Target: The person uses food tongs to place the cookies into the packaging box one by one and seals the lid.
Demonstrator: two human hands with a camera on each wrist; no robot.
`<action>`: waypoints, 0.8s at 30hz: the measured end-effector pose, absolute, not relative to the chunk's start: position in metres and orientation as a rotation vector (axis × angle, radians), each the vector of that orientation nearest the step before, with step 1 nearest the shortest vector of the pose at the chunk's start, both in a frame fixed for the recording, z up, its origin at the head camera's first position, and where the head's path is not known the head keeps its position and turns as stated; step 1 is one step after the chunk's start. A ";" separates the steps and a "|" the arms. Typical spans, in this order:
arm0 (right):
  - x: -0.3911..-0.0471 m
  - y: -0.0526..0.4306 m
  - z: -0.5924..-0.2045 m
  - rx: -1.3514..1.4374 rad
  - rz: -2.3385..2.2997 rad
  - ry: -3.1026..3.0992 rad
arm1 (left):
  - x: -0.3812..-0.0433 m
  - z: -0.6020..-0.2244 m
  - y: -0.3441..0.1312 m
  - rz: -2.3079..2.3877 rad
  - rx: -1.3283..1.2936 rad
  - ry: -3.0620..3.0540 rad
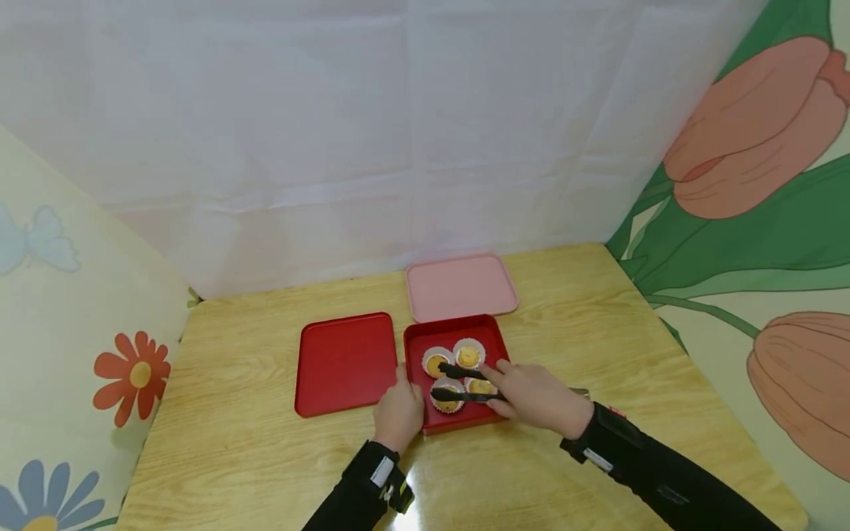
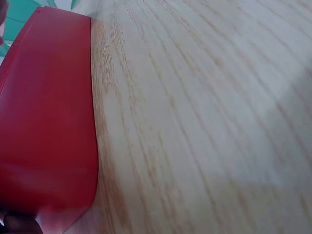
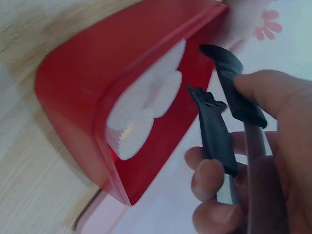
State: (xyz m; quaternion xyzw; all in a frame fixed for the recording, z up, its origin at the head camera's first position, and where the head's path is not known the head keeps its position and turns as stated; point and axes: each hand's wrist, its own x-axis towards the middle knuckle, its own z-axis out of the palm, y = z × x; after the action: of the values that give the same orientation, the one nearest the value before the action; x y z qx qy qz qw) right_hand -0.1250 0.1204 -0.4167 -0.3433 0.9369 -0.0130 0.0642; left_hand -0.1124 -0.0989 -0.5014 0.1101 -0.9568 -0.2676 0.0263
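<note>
In the head view, a square red box [image 1: 460, 423] holds several small yellow cakes [image 1: 469, 356] in white fluted paper cups. My right hand [image 1: 536, 398] grips a pair of tongs [image 1: 465, 396] with black ends. Their two tips stand apart above the cakes at the left of the box, and nothing is seen pinched between them. In the right wrist view, thumb and fingers press the black tong arms [image 3: 217, 139] from either side. My left hand [image 1: 399, 414] rests against the box's left wall, index finger straight along it; its other fingers are mostly hidden.
A red lid-like tray [image 1: 347, 363] lies flat left of the box. Behind the box is a pink tray [image 1: 461, 286], close to the white back wall [image 1: 319, 147]. All of them lie on a wood-grain table [image 1: 584, 324] between flower-patterned side panels.
</note>
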 end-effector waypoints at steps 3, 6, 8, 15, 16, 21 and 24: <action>-0.125 0.123 -0.410 -1.047 -0.098 2.883 | -0.112 -0.502 -0.099 -0.838 0.343 -2.960; -0.127 0.126 -0.402 -1.042 -0.165 2.945 | -0.111 -0.501 -0.099 -0.847 0.340 -2.962; -0.130 0.128 -0.398 -1.017 -0.233 2.992 | -0.110 -0.501 -0.099 -0.849 0.341 -2.961; -0.143 0.144 -0.384 -0.690 -0.571 3.188 | -0.110 -0.502 -0.099 -0.851 0.333 -2.947; -0.146 0.147 -0.383 -0.638 -0.610 3.211 | -0.110 -0.502 -0.099 -0.855 0.332 -2.950; -0.159 0.169 -0.380 -0.453 -0.759 3.286 | -0.112 -0.502 -0.099 -0.864 0.327 -2.957; -0.167 0.185 -0.382 -0.382 -0.815 3.317 | -0.112 -0.502 -0.099 -0.865 0.328 -2.960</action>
State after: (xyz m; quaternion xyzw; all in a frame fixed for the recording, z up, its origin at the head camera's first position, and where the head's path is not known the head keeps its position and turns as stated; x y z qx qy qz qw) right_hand -0.1671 0.1852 -0.3822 -0.1099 0.9546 -0.2345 -0.1472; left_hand -0.1119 -0.0991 -0.5015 0.1057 -0.9543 -0.2787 0.0201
